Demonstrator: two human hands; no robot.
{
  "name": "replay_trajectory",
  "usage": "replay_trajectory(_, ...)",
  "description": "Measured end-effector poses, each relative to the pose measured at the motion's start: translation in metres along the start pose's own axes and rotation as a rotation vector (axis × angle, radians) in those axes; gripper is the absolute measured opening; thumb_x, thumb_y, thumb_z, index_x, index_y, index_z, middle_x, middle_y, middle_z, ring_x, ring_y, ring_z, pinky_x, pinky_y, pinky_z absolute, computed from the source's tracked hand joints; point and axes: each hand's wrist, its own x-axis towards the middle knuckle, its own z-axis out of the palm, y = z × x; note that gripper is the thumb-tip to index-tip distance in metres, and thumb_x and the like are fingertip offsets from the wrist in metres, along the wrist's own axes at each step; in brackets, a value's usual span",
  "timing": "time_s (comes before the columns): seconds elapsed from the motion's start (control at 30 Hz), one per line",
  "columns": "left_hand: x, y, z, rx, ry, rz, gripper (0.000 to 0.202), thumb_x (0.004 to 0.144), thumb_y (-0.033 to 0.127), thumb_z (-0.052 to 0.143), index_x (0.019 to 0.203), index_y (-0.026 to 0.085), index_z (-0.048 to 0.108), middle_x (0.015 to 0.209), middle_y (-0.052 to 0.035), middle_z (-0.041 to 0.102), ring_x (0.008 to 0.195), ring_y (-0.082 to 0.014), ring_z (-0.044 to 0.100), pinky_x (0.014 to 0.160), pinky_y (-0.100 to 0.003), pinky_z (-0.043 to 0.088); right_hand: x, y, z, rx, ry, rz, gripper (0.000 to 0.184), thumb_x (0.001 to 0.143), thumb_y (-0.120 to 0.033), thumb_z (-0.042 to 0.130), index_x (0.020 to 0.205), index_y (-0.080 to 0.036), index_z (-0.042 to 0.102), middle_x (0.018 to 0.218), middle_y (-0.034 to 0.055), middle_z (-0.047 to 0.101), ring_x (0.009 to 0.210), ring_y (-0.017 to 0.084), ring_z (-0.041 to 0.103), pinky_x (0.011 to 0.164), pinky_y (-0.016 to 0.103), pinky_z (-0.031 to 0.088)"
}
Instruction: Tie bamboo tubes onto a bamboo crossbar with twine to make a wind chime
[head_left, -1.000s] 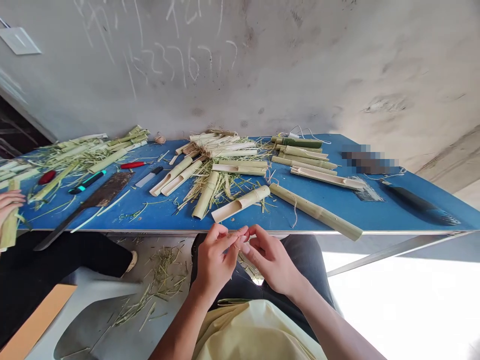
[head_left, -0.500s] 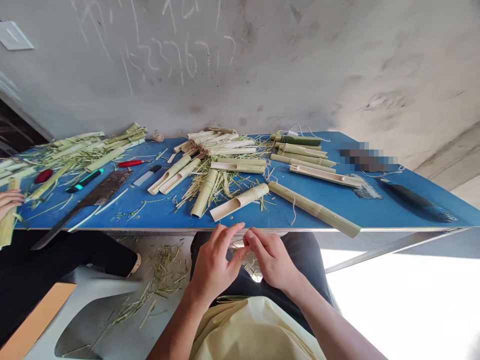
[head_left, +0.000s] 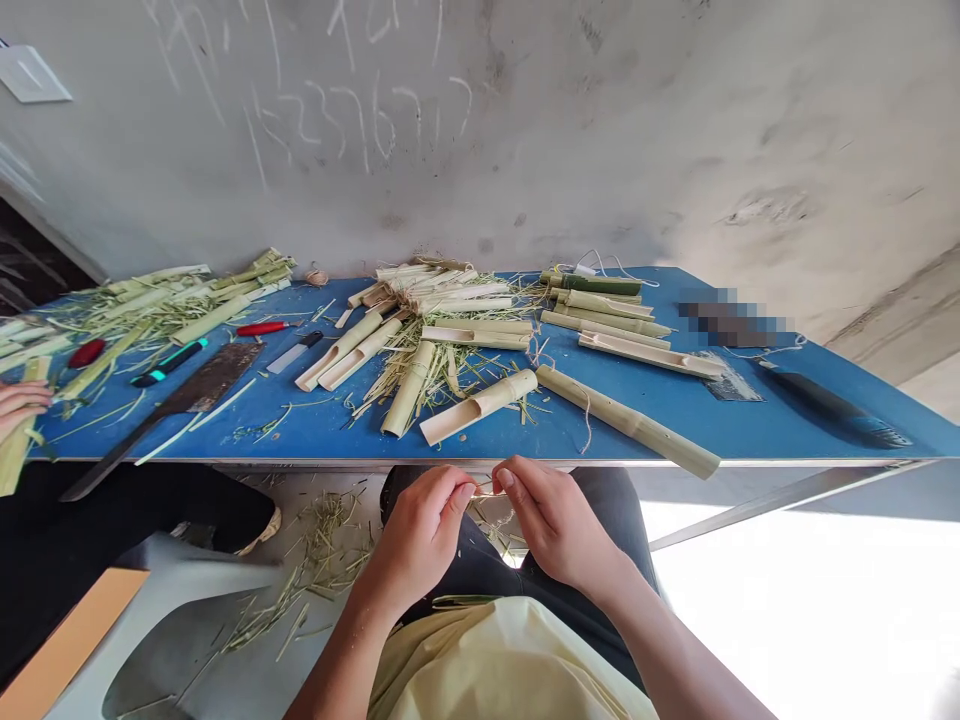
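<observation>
Pale fibre twine [head_left: 484,490] spans the short gap between the left hand [head_left: 416,535] and the right hand [head_left: 555,525], just below the front edge of the blue worktop [head_left: 330,440] and above the person's lap. The left hand is curled, with thumb and forefinger pressed together on one end of the strand. The right hand is closed to a similar pinch at the other end. The strand is too fine to show its twist or exact material.

Handling assessment: the twine appears very light, soft and limp, with no stiffness of its own. Take hold close to the fingertips and keep slight tension on it, as a slack strand this thin is likely to slip.

Behind the front edge of the worktop lie a split bamboo tube [head_left: 480,407], cut open at one end into a trough, and a long bamboo tube [head_left: 626,420]. Shredded dry grass [head_left: 420,375] lies heaped farther back among more cut tubes. At the left end of the worktop, another person's hand [head_left: 19,400] rests against a bamboo strip [head_left: 15,455].
</observation>
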Motion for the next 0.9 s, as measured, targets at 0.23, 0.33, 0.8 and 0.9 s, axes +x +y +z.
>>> replay_trajectory(0.23,-0.001,0.004,-0.004,-0.093,-0.045,0.041,0.021,0.109,0.028,0.054,0.103,0.022,0.074,0.097,-0.0049,0.078,0.091,-0.0185,0.072,0.083,-0.026,0.054,0.0,-0.001,-0.01,0.025,-0.041,0.039,0.037,0.116,-0.038,0.035,0.089,-0.022,0.056,0.075,0.0007,0.062,0.067,0.015,0.054,0.065,0.028,0.039)
replay_trajectory(0.33,-0.001,0.005,-0.001,-0.095,-0.006,0.053,0.028,0.111,0.028,0.051,0.098,0.022,0.074,0.092,-0.005,0.075,0.089,-0.0182,0.071,0.082,-0.026,0.053,0.002,-0.002,-0.013,0.035,-0.048,0.049,0.036,0.115,-0.037,0.036,0.088,-0.022,0.056,0.074,0.0001,0.062,0.066,0.015,0.053,0.064,0.027,0.039)
replay_trajectory(0.8,-0.001,0.005,-0.017,-0.067,-0.007,0.092,0.017,0.102,0.025,0.07,0.093,0.025,0.084,0.083,-0.0044,0.08,0.077,-0.0185,0.071,0.071,-0.026,0.054,0.006,-0.005,-0.022,0.018,-0.37,-0.015,0.037,0.115,-0.039,0.04,0.091,-0.022,0.062,0.073,-0.0012,0.06,0.064,0.013,0.049,0.062,0.027,0.035)
replay_trajectory(0.9,-0.003,0.008,-0.015,-0.007,0.034,0.153,0.019,0.102,0.02,0.067,0.092,0.024,0.083,0.08,-0.0036,0.078,0.073,-0.0172,0.068,0.068,-0.025,0.051,0.008,-0.005,-0.02,0.069,-0.328,-0.033,0.039,0.114,-0.04,0.043,0.085,-0.021,0.059,0.072,-0.0012,0.059,0.064,0.013,0.048,0.062,0.027,0.034)
